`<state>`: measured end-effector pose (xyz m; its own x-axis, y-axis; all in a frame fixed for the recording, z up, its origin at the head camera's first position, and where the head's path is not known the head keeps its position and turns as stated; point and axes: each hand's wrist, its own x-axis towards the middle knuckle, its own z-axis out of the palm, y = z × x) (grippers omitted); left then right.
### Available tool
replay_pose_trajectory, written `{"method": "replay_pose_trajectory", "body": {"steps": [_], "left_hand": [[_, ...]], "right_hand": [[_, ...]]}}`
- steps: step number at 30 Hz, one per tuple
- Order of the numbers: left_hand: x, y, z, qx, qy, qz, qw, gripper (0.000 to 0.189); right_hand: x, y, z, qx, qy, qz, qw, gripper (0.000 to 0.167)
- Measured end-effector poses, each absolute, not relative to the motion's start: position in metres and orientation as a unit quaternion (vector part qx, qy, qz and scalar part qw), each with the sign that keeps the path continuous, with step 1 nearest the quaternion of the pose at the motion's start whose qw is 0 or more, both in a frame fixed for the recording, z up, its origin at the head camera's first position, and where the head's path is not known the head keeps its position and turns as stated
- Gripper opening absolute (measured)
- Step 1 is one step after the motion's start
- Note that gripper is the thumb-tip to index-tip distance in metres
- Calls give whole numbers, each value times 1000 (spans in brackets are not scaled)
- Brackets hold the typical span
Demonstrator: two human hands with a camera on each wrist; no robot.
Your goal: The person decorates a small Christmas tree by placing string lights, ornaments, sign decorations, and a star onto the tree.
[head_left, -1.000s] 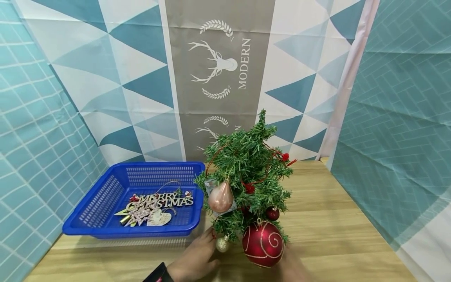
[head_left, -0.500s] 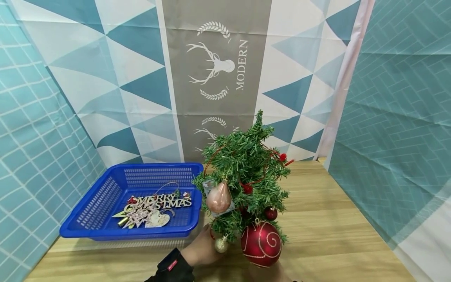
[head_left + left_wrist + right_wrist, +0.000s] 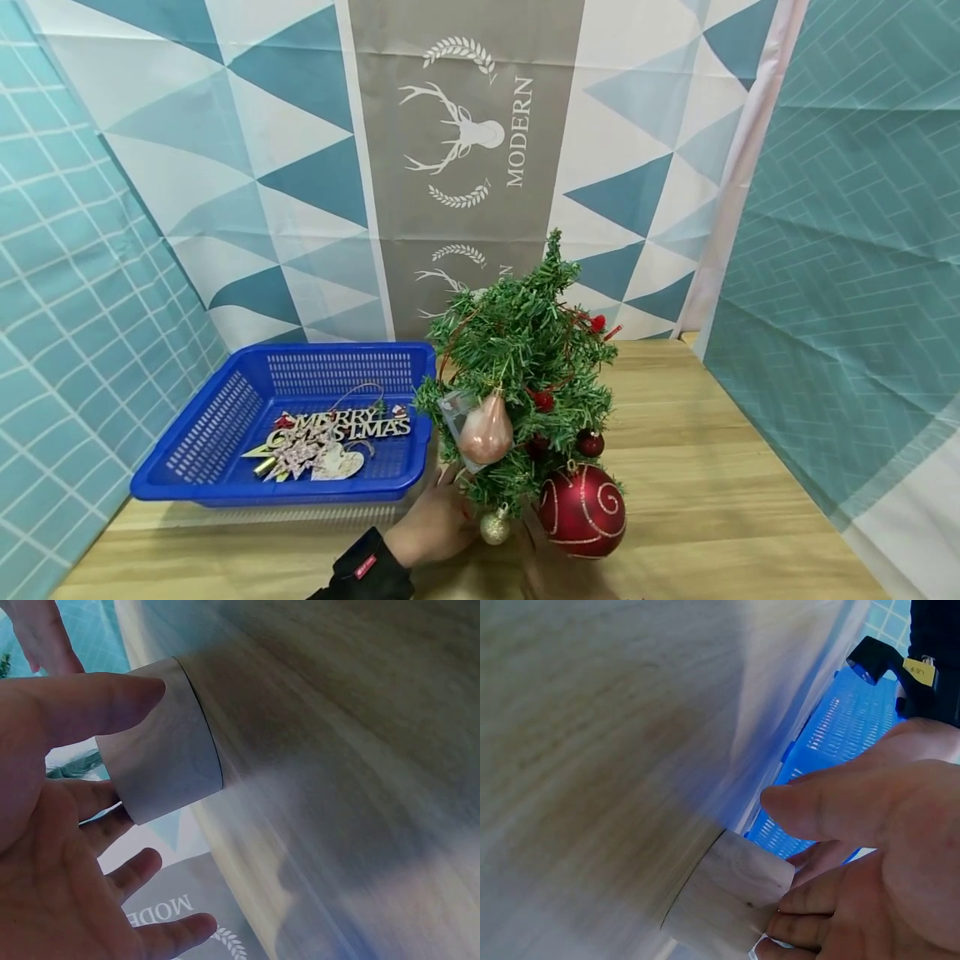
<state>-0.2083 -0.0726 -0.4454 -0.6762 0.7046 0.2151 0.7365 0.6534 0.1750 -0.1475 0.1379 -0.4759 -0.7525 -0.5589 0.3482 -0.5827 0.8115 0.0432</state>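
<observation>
A small artificial Christmas tree (image 3: 525, 342) stands upright on the table, hung with a big red ball (image 3: 583, 511), a pink teardrop bauble (image 3: 487, 432), a small gold ball (image 3: 495, 527) and a dark red ball (image 3: 590, 443). My left hand (image 3: 435, 527) is low on its left side; in the left wrist view thumb and fingers grip the pale round tree base (image 3: 161, 742). My right hand (image 3: 555, 571) is under the red ball. In the right wrist view its fingertips touch the base, the thumb standing apart. The branches hide the base from the head view.
A blue plastic basket (image 3: 281, 498) stands left of the tree, close to it. Inside lie a Merry Christmas sign (image 3: 367, 425), a wooden heart (image 3: 339, 463) and star-shaped ornaments (image 3: 296, 454). Patterned curtains (image 3: 465, 192) close off the back and sides of the wooden table (image 3: 697, 467).
The tree has turned slightly in the last half second: its front baubles have shifted right. Over the full second, my right hand has come inward from the right side to beneath the red ball.
</observation>
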Motion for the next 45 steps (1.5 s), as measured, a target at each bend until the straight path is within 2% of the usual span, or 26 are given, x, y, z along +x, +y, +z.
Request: {"method": "replay_pose_trajectory", "body": {"steps": [3, 7, 9, 11, 13, 16, 18, 22, 25, 28, 33, 36, 41, 45], "left_hand": [[-207, -73, -445, -408, -906, -84, 76, 6], [-205, -74, -443, -395, -912, -81, 72, 29], [-203, -74, -443, -390, -914, -87, 74, 39], [-201, -75, -443, -390, -912, -101, 74, 45], [-199, -76, -442, -391, -911, -111, 70, 49], [-197, -77, -443, -393, -909, -116, 76, 56], [-195, -78, -444, -396, -906, -116, 93, 59], [-192, -79, -448, -408, -893, -123, 144, 64], [-188, -80, -448, -408, -890, -136, 150, 65], [-183, -80, -445, -396, -898, -147, 123, 64], [-178, -81, -441, -361, -915, -166, 66, 66], [-176, -80, -440, -348, -921, -168, 40, 64], [-176, -82, -441, -344, -925, -162, 9, 55], [-181, -85, -447, -361, -918, -158, 44, 48]], "right_hand": [[-150, 141, -476, 322, -920, -3, 225, 50], [-153, 146, -476, 332, -894, -65, 293, 26], [-152, 148, -476, 328, -896, -74, 290, 20], [-151, 150, -477, 325, -899, -63, 289, 18], [-151, 152, -478, 324, -891, -58, 314, 19], [-153, 154, -480, 328, -868, -72, 366, 24], [-154, 155, -479, 327, -859, -82, 385, 35], [-153, 157, -475, 327, -875, -105, 340, 42], [-152, 156, -473, 322, -887, -133, 304, 46], [-152, 154, -471, 306, -900, -127, 282, 41], [-149, 149, -465, 260, -947, -72, 175, 34], [-149, 146, -462, 231, -963, -43, 131, 37], [-149, 144, -465, 215, -964, -27, 152, 54], [-149, 141, -471, 244, -940, -18, 236, 62]]}}
